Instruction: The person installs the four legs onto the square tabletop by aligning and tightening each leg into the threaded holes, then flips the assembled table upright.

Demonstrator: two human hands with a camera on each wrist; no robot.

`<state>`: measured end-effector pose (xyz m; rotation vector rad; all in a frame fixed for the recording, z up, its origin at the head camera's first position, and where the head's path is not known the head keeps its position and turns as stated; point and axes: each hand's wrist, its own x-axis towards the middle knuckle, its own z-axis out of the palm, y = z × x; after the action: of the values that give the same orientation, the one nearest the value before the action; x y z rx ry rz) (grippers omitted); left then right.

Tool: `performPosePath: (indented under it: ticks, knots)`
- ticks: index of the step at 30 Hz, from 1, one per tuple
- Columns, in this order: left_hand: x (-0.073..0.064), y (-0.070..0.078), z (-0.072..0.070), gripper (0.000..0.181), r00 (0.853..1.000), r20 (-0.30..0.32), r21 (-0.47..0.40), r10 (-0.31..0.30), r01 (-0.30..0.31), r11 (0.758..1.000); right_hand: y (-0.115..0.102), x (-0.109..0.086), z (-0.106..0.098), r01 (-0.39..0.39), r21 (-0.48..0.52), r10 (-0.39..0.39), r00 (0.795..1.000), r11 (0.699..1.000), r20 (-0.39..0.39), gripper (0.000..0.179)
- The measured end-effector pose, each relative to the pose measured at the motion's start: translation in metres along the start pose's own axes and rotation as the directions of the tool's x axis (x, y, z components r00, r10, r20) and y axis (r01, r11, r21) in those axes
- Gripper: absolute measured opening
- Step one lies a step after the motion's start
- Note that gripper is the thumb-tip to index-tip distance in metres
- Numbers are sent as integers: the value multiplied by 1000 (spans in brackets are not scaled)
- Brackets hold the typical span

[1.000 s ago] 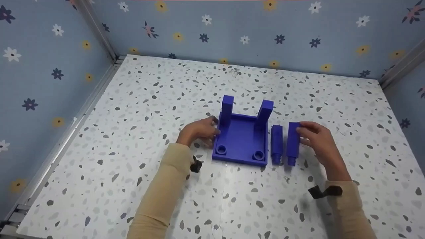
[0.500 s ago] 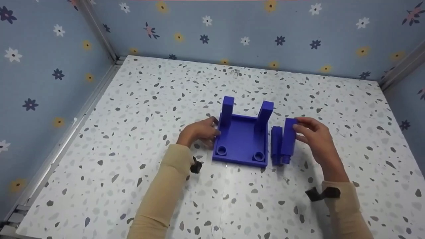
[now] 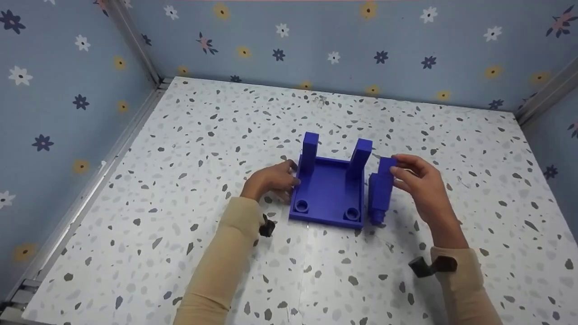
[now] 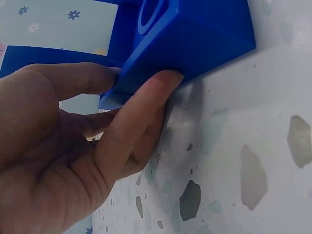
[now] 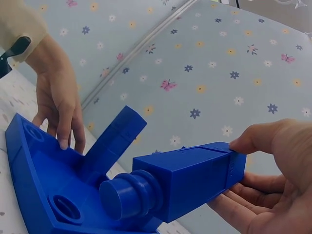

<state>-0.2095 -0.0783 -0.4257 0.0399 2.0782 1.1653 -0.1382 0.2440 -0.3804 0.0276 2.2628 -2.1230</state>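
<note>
A blue, upturned toy table (image 3: pixel 330 185) lies in the middle of the head view. Two square legs rise from its far corners, and round sockets (image 3: pixel 352 213) show at the near ones. My left hand (image 3: pixel 273 179) grips its left rim, with fingers against the outer wall in the left wrist view. My right hand (image 3: pixel 420 183) pinches a loose table leg (image 5: pixel 195 180) by its plain end, thumb on one face and fingers opposite. Its round peg (image 5: pixel 117 197) points away from this hand. Another leg (image 3: pixel 371 192) lies beside the table's right wall, partly hidden behind the held one.
A speckled white tabletop (image 3: pixel 226 131) surrounds the things. Blue flowered panels (image 3: pixel 316 40) enclose it at the back and both sides, with metal strips at the corners. Black straps (image 3: pixel 433 266) sit on the sleeves at both wrists.
My right hand has moved the held leg left, so it overlaps the lying leg in the head view. The left hand and the upturned table stay in place.
</note>
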Motion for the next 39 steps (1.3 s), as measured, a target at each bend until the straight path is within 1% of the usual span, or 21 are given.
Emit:
performPosePath:
  ticks: [8, 13, 19, 23, 28, 31, 35, 39]
  knots:
    - [-1, 0, 0, 52, 1000, -2, -3, 3, -3, 1000, -4, 1, 17, 51, 16, -51, 999, 999, 19, 46]
    - [-1, 0, 1, 51, 1000, -10, 4, 6, -6, 1000, -8, 0, 28, 64, 9, -64, 997, 998, 31, 46]
    - [-1, 0, 1, 51, 1000, -6, -8, 15, -15, 1000, -11, 1, 40, 81, 8, -81, 996, 997, 38, 45]
    - [-2, 0, 1, 51, 1000, 1, -20, 20, -20, 1000, -12, 1, 47, 102, 31, -103, 994, 994, 47, 43]
    - [-1, 0, 1, 51, 1000, -2, -12, 13, -13, 1000, -11, 1, 60, 116, 75, -121, 991, 990, 65, 41]
    - [-1, 0, 1, 51, 1000, -5, -2, 12, -12, 1000, -10, 1, 67, 124, 55, -128, 989, 991, 68, 41]
    - [-1, 1, 1, 51, 1000, -9, 13, 17, -16, 1000, -7, 0, 77, 138, 3, -138, 988, 990, 74, 41]
    - [-1, 0, 1, 51, 1000, -5, 12, 25, -25, 1000, -2, 0, 85, 156, -6, -155, 985, 988, 74, 40]
